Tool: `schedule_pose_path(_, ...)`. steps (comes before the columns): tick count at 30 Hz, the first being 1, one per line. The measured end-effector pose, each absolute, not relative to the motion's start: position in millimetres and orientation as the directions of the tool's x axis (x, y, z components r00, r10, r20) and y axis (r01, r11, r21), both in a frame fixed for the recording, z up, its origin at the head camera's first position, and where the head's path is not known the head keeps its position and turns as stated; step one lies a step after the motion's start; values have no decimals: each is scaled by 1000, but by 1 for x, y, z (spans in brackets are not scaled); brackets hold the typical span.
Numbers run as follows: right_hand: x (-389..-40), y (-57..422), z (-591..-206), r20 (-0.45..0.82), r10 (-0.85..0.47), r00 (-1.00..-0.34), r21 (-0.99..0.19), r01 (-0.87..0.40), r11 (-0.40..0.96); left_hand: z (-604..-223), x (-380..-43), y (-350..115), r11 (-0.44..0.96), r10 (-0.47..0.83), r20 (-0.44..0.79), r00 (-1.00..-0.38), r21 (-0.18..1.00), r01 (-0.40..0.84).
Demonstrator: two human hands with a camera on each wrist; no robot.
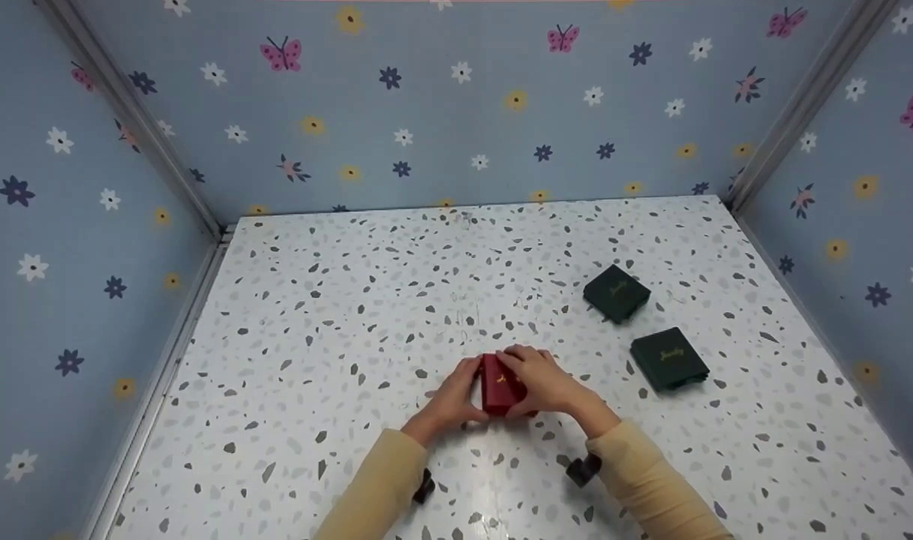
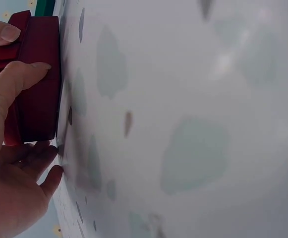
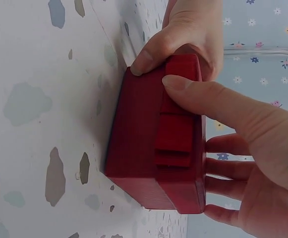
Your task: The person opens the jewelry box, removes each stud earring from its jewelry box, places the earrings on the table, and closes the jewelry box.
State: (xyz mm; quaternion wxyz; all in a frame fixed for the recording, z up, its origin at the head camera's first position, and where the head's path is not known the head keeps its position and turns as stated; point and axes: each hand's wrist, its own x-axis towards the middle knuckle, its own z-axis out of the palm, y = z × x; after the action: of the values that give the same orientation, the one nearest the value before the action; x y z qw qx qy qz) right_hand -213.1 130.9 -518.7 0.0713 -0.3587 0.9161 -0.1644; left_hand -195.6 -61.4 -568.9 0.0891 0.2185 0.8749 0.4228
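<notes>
A small red jewellery box (image 1: 494,391) with gold lettering on its lid stands on the speckled table, between both hands. At its left side, my left hand (image 1: 451,397) holds it, thumb on the front face. My right hand (image 1: 544,381) lies over the lid from the right and covers part of the lettering. In the right wrist view, the right thumb (image 3: 181,85) presses at a red bow (image 3: 176,131) on the box's front, with the other fingers across the lid. The lid looks closed. The left fingers (image 2: 34,161) reach along the box's side in the left wrist view.
Two dark green jewellery boxes with gold lettering lie to the right, one farther back (image 1: 616,293) and a nearer one (image 1: 670,361). Blue flower-patterned panels (image 1: 441,112) stand behind and on both sides of the speckled table (image 1: 336,315).
</notes>
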Motion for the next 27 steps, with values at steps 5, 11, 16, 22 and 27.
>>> schedule_pose_path(5, -213, 131, -522, -23, -678, -735, -344, -631, 695, -569, -195, -61, 566, 467, 27, -884, 759, 323)
schedule_pose_path(11, -213, 131, -523, -28, -679, -734, -339, -632, 697, -569, -197, -60, 562, 474, 36, -880, 757, 333)
schedule_pose_path(16, -213, 131, -523, -25, -685, -728, -344, -637, 690, -567, -198, -60, 561, 477, 17, -879, 763, 320)
schedule_pose_path(22, -213, 131, -527, -40, -684, -729, -343, -633, 694, -565, -199, -60, 566, 471, -13, -882, 771, 291)
schedule_pose_path(27, -212, 130, -529, -47, -679, -733, -335, -629, 702, -564, -199, -60, 579, 461, -48, -886, 773, 260)
